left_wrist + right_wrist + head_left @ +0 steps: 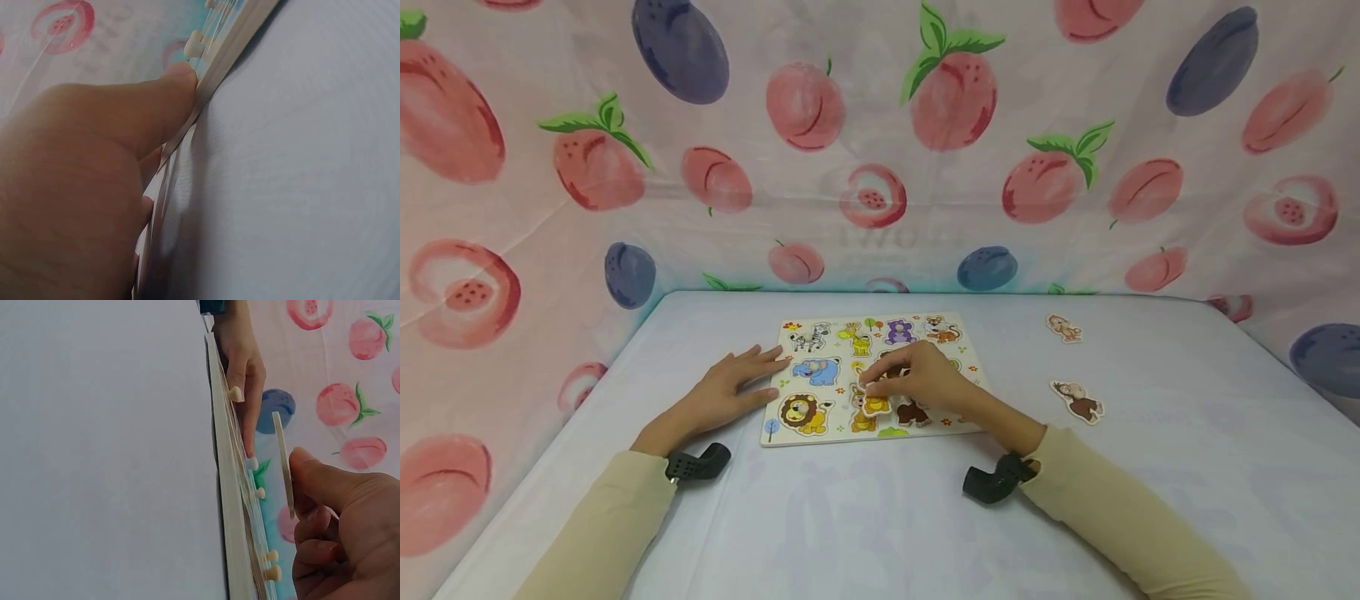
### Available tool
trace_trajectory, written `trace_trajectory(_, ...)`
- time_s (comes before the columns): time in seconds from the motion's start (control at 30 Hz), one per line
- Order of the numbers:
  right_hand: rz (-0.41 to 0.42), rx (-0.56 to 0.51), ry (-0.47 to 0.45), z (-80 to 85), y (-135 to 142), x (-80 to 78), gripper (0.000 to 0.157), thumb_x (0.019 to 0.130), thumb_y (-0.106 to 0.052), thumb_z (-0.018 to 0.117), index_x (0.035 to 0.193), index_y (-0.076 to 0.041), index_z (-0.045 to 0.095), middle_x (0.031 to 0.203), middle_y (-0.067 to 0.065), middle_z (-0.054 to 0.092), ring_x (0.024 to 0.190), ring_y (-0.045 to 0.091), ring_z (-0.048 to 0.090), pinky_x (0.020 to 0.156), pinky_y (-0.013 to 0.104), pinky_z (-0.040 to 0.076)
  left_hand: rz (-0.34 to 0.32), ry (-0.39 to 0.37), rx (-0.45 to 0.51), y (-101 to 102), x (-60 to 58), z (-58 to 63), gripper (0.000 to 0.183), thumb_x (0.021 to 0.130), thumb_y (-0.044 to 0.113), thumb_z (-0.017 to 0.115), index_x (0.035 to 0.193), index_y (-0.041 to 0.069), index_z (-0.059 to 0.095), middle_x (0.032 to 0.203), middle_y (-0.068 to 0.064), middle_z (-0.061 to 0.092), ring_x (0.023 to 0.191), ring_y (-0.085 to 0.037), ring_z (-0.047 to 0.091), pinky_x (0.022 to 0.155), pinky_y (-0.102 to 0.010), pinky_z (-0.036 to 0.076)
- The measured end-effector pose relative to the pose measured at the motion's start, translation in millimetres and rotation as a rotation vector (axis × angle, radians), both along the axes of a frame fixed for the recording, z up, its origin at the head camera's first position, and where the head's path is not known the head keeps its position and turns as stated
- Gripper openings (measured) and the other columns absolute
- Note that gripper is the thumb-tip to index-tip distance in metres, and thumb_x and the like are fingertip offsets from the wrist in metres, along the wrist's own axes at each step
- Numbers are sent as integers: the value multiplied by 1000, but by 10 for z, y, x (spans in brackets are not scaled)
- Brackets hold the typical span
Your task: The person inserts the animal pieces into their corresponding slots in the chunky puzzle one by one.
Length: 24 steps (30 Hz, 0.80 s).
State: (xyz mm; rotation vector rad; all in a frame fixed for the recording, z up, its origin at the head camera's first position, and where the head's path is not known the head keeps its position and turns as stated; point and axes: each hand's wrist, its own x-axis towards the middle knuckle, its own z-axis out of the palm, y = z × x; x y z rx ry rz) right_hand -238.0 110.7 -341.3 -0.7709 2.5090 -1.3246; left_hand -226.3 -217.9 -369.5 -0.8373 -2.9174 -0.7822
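A wooden knob puzzle board (775, 429) with animal pictures lies on the table. My right hand (917, 379) pinches a yellow-orange animal puzzle piece (876, 405) by its back. In the right wrist view the thin piece (283, 464) stands off from the board face. Below it in the head view is the printed kangaroo-like picture (861, 421). My left hand (730, 387) rests at the board's left edge, fingers outstretched, thumb (178, 81) against the edge. The lion piece (803, 413) and elephant piece (816, 372) sit nearest that hand. My right hand hides part of the board's middle and right.
Two loose puzzle pieces lie right of the board: a monkey-like piece (1064, 328) farther back and a brown-bodied animal piece (1077, 402) nearer. Behind the white table (820, 517) hangs a fruit-print cloth (880, 108). Small wooden knobs (272, 573) stick up from the board.
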Motion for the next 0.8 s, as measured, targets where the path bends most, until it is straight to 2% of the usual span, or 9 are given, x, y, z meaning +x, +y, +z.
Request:
trace_trajectory(0.23, -19, 44, 28, -36, -88, 25, 8, 80, -31, 79, 87, -33, 77, 87, -12, 69, 74, 14, 55, 55, 25, 42, 2, -5, 3, 3, -1, 1, 55, 94, 37, 59, 142, 13, 48, 152, -9, 34, 141, -38, 19, 113, -58, 7)
trace_trajectory(0.5, -19, 44, 32, -99, -111, 36, 7, 80, -32, 79, 86, -30, 77, 88, -12, 69, 57, 11, 49, 45, 25, 37, 9, -10, -3, 8, -3, 15, 54, 95, 37, 58, 141, 12, 49, 151, -9, 34, 142, -38, 18, 113, -58, 6)
trace_trajectory(0.67, 10, 12, 16, -132, -102, 46, 8, 80, -30, 78, 88, -27, 77, 87, -11, 70, 46, 11, 46, 39, 24, 35, 12, -5, -4, 8, -1, 8, 54, 94, 37, 59, 141, 12, 49, 151, -9, 35, 141, -38, 19, 113, -58, 6)
trace_trajectory(0.8, 27, 14, 34, -145, -107, 49, 7, 81, -29, 78, 87, -27, 77, 87, -12, 70, 53, 10, 50, 44, 24, 37, 15, -7, 1, 5, 8, 8, 54, 94, 38, 58, 141, 12, 49, 151, -9, 34, 141, -38, 18, 113, -58, 6)
